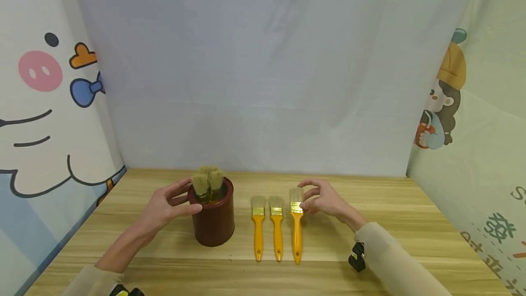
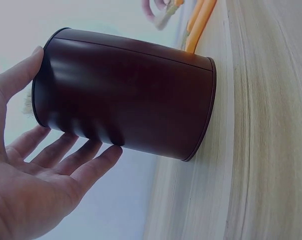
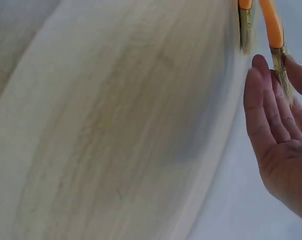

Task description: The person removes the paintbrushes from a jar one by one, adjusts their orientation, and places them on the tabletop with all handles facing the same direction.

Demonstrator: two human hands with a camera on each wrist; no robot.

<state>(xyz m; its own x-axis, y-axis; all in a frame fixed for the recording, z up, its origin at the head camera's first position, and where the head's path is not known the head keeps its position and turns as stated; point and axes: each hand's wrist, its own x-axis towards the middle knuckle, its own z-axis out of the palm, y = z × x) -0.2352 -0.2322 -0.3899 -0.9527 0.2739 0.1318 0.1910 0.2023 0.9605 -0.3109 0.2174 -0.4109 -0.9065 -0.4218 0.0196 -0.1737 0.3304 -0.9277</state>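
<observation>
A dark brown cylindrical canister (image 1: 213, 225) stands upright on the table, with several bristle brush heads (image 1: 208, 184) poking out of its top. My left hand (image 1: 164, 204) holds the canister near its rim; in the left wrist view the thumb is at the rim and the fingers (image 2: 98, 167) touch the side. To the right, three paintbrushes with orange handles point their bristles away from me. The rightmost paintbrush (image 1: 297, 227) is pinched by my right hand (image 1: 322, 198) near its metal band, its bristle end seemingly raised. In the right wrist view, its bristles (image 3: 285, 82) show between thumb and fingers.
The left paintbrush (image 1: 258, 229) and the middle paintbrush (image 1: 277, 229) lie side by side on the wooden table (image 1: 349, 268). A pale curtain (image 1: 255, 81) hangs behind the table. Printed cloths with cartoon figures hang at both sides.
</observation>
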